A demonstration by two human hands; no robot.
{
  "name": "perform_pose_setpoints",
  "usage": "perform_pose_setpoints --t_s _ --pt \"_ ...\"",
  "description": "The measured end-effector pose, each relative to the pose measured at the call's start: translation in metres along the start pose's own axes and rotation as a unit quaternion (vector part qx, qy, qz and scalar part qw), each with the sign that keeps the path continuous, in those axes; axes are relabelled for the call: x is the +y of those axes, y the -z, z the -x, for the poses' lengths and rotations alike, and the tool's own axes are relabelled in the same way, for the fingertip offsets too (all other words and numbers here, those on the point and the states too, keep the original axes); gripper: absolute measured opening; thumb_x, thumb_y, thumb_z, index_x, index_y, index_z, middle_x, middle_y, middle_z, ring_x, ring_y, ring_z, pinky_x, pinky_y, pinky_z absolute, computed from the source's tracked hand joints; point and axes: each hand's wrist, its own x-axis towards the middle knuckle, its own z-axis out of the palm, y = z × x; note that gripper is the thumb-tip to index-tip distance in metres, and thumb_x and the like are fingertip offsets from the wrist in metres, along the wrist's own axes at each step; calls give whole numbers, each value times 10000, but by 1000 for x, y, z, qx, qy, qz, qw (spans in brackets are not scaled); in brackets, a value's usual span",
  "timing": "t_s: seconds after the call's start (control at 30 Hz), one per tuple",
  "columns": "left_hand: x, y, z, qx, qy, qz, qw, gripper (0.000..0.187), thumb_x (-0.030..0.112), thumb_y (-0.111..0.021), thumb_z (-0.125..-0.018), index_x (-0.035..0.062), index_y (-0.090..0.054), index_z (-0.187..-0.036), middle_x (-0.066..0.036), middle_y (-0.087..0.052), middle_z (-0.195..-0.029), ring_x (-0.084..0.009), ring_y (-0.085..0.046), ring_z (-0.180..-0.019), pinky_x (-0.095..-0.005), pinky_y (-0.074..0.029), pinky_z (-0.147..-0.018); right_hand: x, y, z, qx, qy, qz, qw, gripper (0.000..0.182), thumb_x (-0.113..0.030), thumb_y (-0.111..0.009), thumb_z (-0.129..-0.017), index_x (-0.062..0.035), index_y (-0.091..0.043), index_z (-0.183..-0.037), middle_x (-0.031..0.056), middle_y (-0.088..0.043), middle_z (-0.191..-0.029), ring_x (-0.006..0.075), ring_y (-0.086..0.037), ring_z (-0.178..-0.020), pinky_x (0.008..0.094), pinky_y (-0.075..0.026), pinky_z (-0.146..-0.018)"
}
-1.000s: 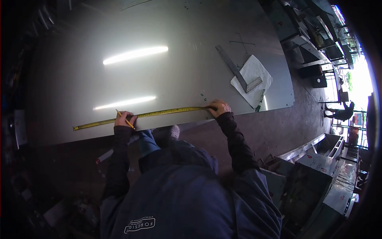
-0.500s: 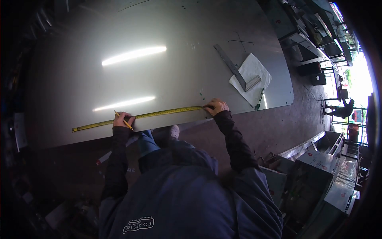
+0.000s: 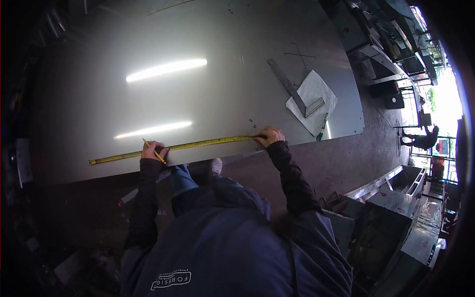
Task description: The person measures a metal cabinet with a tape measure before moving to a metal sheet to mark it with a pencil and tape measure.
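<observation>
A yellow tape measure [image 3: 213,142] lies stretched along the near edge of a large grey metal sheet [image 3: 222,94]. Its far left end rests on the sheet, to the left of my left hand [image 3: 154,150]. That hand is closed around a yellow pencil [image 3: 161,158], with its fingers at the tape's near side. At the tape's other end, my right hand [image 3: 270,136] pinches the blade close to the sheet's edge. Whatever sits inside the right palm is hidden by the fingers.
On the sheet to the right lie a metal try square [image 3: 287,81], a white paper [image 3: 324,96] and a green marker [image 3: 322,127]. Sheet-metal boxes [image 3: 393,203] stand at lower right. A person [image 3: 425,138] is in the background at far right.
Both hands keep nearly the same places on the tape and pencil. The view has shifted very slightly.
</observation>
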Motion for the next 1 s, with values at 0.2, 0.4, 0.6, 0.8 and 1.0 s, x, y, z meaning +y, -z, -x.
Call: perform_pose_setpoints --t_s 0.2,0.4,0.6,0.8,1.0 --pt "4 3 0 2 16 3 1000 267 193 -804 -699 51 -610 -815 -149 -599 -871 -333 -604 -827 -403 -493 -717 -2 3 -2 -23 -22 -10 999 126 -321 -745 -727 -247 -751 -829 -23 -637 -818 208 -605 -898 366 -467 -803" --pt "-1 1 0 5 16 8 1000 280 210 -811 -691 55 -597 -787 -146 -605 -856 -337 -608 -806 -408 -498 -704 -3 3 -3 -41 -42 -15 998 133 -328 -749 -718 -253 -745 -828 -28 -634 -809 215 -603 -919 374 -457 -806" --pt "-36 -15 4 52 30 125 990 467 213 -673 -856 51 -520 -1266 -82 -581 -788 -210 -578 -718 -322 -479 -652 16 -5 0 -15 18 -18 1000 190 -309 -723 -763 -166 -739 -888 55 -649 -830 287 -610 -880 394 -480 -821" --pt "-78 67 20 177 -9 17 984 325 180 -467 -969 28 -600 -1224 -99 -581 -764 -232 -564 -697 -372 -470 -683 40 -10 -6 -23 29 -66 997 159 -176 -745 -720 -127 -736 -871 71 -686 -833 258 -636 -839 367 -489 -831" --pt "-177 131 50 261 169 249 917 136 -50 -570 -852 -38 -561 -988 -167 -665 -996 -165 -680 -847 -251 -542 -761 52 -16 -2 16 63 -42 997 128 -130 -756 -681 -88 -726 -798 90 -635 -755 273 -606 -755 383 -487 -729"
